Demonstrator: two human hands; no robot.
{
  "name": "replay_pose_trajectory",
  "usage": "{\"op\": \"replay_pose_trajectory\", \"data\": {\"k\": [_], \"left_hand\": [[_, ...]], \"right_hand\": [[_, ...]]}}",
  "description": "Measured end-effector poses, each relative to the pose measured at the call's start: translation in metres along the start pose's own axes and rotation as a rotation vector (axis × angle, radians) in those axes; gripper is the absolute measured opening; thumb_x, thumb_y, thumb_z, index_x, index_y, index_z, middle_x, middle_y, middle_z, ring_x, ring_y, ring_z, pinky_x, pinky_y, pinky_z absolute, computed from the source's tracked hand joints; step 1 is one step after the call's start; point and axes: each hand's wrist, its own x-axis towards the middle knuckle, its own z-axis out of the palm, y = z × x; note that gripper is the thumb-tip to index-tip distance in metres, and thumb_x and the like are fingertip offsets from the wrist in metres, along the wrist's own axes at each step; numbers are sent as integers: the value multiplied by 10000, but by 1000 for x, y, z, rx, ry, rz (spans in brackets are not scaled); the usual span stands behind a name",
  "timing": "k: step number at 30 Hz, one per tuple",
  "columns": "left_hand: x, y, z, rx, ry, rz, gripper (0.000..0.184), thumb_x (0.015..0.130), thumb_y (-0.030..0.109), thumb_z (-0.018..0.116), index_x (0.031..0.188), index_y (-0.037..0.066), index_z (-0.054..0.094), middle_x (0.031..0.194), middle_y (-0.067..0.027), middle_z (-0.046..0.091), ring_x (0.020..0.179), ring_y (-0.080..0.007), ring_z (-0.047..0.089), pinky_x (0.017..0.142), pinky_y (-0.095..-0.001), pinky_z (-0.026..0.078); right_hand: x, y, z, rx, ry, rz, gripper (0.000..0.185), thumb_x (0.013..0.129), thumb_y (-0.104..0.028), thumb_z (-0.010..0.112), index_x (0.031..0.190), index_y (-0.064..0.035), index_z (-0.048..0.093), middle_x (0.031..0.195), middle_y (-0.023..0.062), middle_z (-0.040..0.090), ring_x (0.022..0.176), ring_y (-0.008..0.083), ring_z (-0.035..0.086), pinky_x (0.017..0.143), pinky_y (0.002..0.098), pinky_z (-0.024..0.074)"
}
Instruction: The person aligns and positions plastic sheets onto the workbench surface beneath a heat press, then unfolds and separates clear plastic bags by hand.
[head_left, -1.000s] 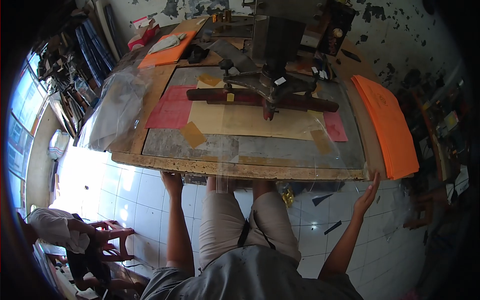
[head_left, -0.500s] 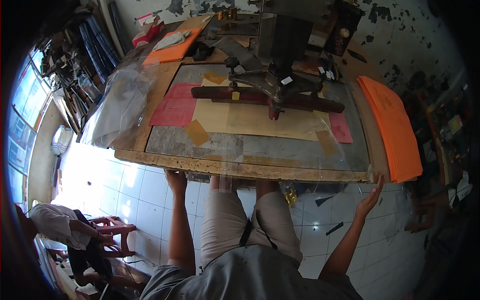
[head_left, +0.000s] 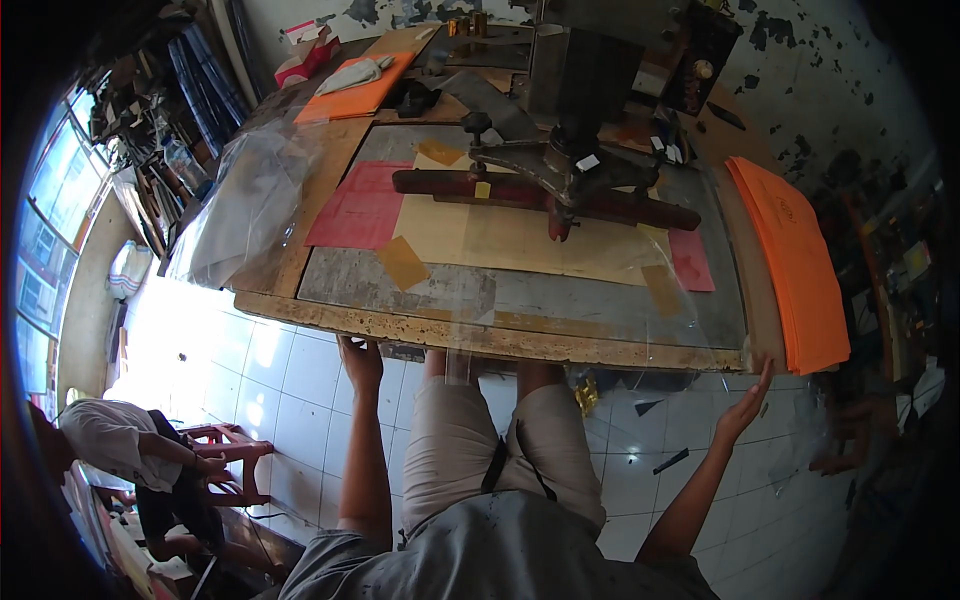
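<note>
My left hand (head_left: pixel 361 364) is at the front edge of the wooden worktable (head_left: pixel 560 345), its fingertips hidden beneath the edge. By the table's front right corner, my right hand (head_left: pixel 744 405) has its fingers stretched out, with the fingertips near or touching the edge. Neither hand shows an object in it. In front of me, a dark metal press (head_left: pixel 575 160) with a long reddish bar stands over a grey metal plate (head_left: pixel 350 275). Under the bar lie a tan sheet (head_left: pixel 480 240) and red sheets (head_left: pixel 360 205). Clear plastic film (head_left: pixel 470 330) hangs over the front edge.
Orange folded sheets (head_left: pixel 795 270) lie along the right side. A cloth (head_left: pixel 350 75) rests on an orange stack (head_left: pixel 370 95) at the back left. Crumpled clear plastic (head_left: pixel 245 200) covers the left side. Another person (head_left: pixel 125 445) is by a red stool (head_left: pixel 235 465) at lower left.
The view has shifted slightly, so the table and press appear a little farther right. Both hands stay at about the same places along the table edge.
</note>
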Motion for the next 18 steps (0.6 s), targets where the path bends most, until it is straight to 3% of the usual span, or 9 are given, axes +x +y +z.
{"op": "replay_pose_trajectory", "data": {"k": [2,14,18], "left_hand": [[1,-6,1,-21,-21,-26,447,973,135,710,1329,-65,529,1321,-240,573,1076,-389,647,842,-419,589],[-12,13,-12,35,-48,31,427,985,177,713,1297,-45,524,1224,-211,588,1117,-351,624,828,-420,547],[-20,11,-14,45,-49,41,541,990,194,714,1412,-40,467,1260,-201,585,1123,-333,628,852,-419,536]], "right_hand": [[1,-2,1,-7,0,7,666,1141,-467,225,1589,-10,410,1633,188,431,1558,363,326,1276,492,228],[0,0,-1,12,-15,9,681,1135,-484,221,1593,-13,404,1640,186,419,1560,359,321,1279,482,214],[0,-3,-1,7,-15,1,650,1147,-439,203,1583,-6,414,1635,191,425,1560,373,319,1277,497,234]]}}
